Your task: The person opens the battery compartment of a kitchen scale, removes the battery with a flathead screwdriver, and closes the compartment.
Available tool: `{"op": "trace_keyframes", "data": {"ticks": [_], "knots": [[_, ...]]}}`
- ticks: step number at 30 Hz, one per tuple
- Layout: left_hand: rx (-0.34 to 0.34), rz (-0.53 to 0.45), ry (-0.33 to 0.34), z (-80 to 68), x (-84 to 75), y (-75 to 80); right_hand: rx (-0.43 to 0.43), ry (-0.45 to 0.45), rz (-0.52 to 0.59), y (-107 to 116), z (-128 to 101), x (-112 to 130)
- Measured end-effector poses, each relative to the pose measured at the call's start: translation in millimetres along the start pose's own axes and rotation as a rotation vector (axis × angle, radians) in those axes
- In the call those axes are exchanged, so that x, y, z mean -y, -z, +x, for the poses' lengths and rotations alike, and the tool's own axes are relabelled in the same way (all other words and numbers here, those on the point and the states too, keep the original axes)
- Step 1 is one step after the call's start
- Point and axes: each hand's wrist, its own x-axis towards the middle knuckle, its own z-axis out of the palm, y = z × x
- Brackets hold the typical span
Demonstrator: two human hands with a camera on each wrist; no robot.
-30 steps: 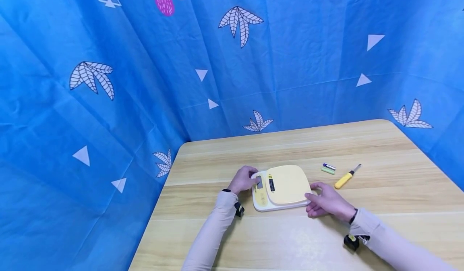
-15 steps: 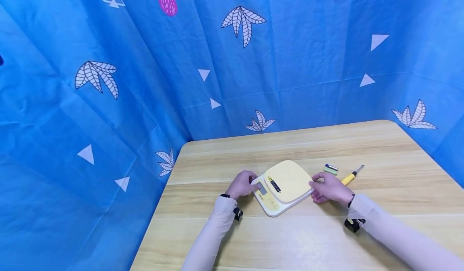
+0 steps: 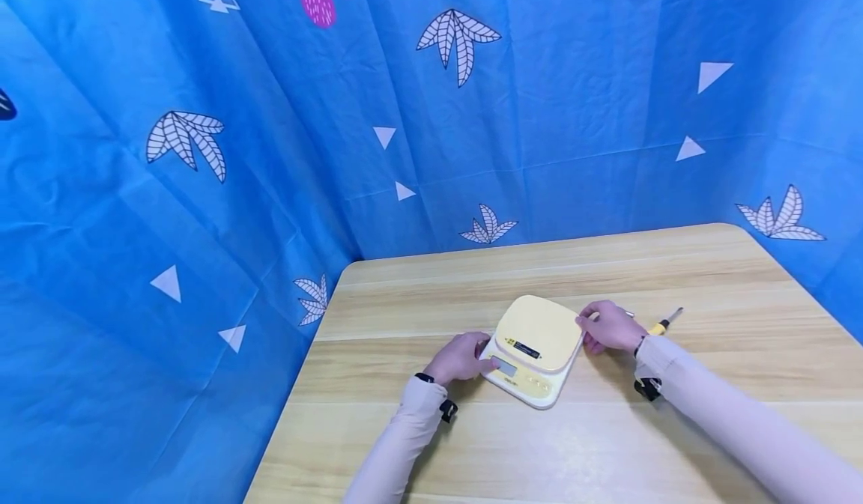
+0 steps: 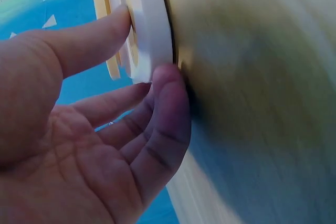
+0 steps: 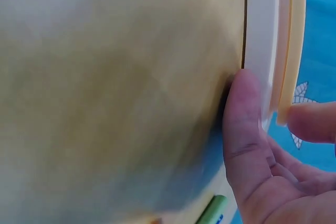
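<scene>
A kitchen scale with a pale yellow platform and white base lies on the table, its small display facing the near left. My left hand grips the scale's left corner. In the left wrist view the thumb presses on the scale's top face while the curled fingers reach the base's lower edge. My right hand holds the far right corner. The right wrist view shows its thumb against the yellow platform's rim and a finger along the white base.
A screwdriver with a yellow handle lies right of my right hand, partly hidden by the wrist. A green battery shows at the bottom of the right wrist view. A blue patterned curtain hangs behind the wooden table.
The scale has turned counterclockwise on the table, its display end swinging from the left toward the near side. My right hand moved farther back, over the batteries; my left hand came slightly nearer.
</scene>
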Motion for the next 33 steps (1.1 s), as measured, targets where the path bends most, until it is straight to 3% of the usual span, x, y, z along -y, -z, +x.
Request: {"op": "trace_keyframes", "data": {"ticks": [9,13,21,33], "knots": [[0.047,0.088,-0.041,-7.3,-13.2,-10.2,-0.016,0.038,-0.147,5,17,7],[0.055,0.067,-0.058,-10.3,-18.7,-14.5,-0.012,0.054,-0.157,6,24,8],[0.083,-0.067,-0.032,-11.0,-22.6,-24.8,-0.044,0.086,-0.209,8,34,8],[0.066,-0.063,-0.031,-10.9,-22.1,-27.8,-0.113,0.172,-0.259,6,39,8]]}}
